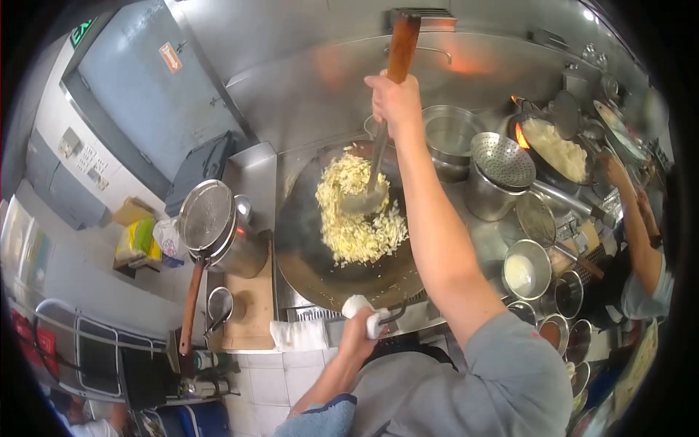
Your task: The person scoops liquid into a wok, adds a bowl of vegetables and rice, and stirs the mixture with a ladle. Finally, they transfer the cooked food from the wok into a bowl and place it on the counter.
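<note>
Right grip (397, 103) around utensil handle (404, 47) (wooden)

Right arm (444, 240): I read it as reaching well forward from the shoulder, elbow (462, 288) only slightly bent, forearm bare. Right hand (397, 103): raised, fingers curled closed in a grip; wrist roughly in line with the forearm. Left hand (357, 331): low, close in front of my torso (408, 397), fingers closed; exact finger placement partly hidden. Left forearm (325, 382): angled forward and inward. Hands well apart.
</note>
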Motion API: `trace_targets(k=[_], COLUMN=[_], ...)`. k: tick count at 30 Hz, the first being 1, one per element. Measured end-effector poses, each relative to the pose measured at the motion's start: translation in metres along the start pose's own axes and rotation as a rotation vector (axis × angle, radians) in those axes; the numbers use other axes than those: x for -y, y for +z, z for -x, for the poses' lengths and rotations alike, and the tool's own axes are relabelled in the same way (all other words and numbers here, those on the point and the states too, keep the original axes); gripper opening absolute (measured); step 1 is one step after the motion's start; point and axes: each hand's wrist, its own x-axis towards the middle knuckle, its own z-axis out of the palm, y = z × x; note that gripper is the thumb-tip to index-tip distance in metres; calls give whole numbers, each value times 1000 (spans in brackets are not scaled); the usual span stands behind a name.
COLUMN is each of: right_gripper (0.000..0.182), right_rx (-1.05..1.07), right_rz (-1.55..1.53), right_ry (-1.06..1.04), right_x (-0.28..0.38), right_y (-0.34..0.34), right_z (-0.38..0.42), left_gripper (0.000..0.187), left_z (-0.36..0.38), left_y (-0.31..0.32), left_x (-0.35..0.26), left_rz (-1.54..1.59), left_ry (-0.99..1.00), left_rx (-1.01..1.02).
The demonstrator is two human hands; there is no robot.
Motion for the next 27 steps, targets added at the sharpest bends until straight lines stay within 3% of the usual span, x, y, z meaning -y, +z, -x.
trace_targets(k=[2,3,5,7,8,10,11,12,13,14,15,17,19,20,22,24,25,27], right_gripper=[28,26,25,23,22,15,16,17,18,19,21,19,23,24,25,24,19,18], right_rx=[-51,-71,-193,-121,-90,-91,-88,-110,-125,-139,-230,-196,-184,-175,-147,-152,-203,-246], right_rz=[132,134,142,210,242,179,153,186,214,240,219,321,341,262,112,227,282,350], right_ry=[-77,-194,-428,-222,-124,-38,16,-96,-219,-347,-437,-285,-80,-74,-34,-347,-299,-217], right_x=[17,2,-63,-50,-41,-5,5,-3,-12,-21,-51,-58,-27,-3,20,-4,-39,-59], right_y=[7,11,26,28,25,27,26,28,34,39,50,53,50,52,52,59,60,57], right_z=[65,97,112,60,40,29,30,57,96,118,119,82,40,43,79,130,126,100], left_gripper=[25,23,22,26,29,32,30,24,18,17,17,21,24,34,25,18,17,18], left_z=[-20,-34,-63,-53,-26,8,8,0,-42,-50,-58,-51,-15,15,21,-35,-50,-25], left_y=[-9,-8,-6,-8,-5,-27,-23,-17,-32,-31,-31,-40,-53,-46,-38,-50,-43,-42], left_x=[-21,-25,-35,-10,-1,6,-5,-25,-38,-44,-50,-32,2,-2,-27,-53,-66,-51], left_rz=[89,-249,-942,-430,-21,-83,-22,-16,-59,-582,-1049,-816,-69,-96,-15,-509,-749,-756], left_ry=[-42,158,681,297,3,-16,-59,-82,2,341,759,576,37,-44,-99,316,576,499], left_rx=[19,138,144,51,-71,43,5,-44,98,243,213,171,89,-18,27,271,307,212])
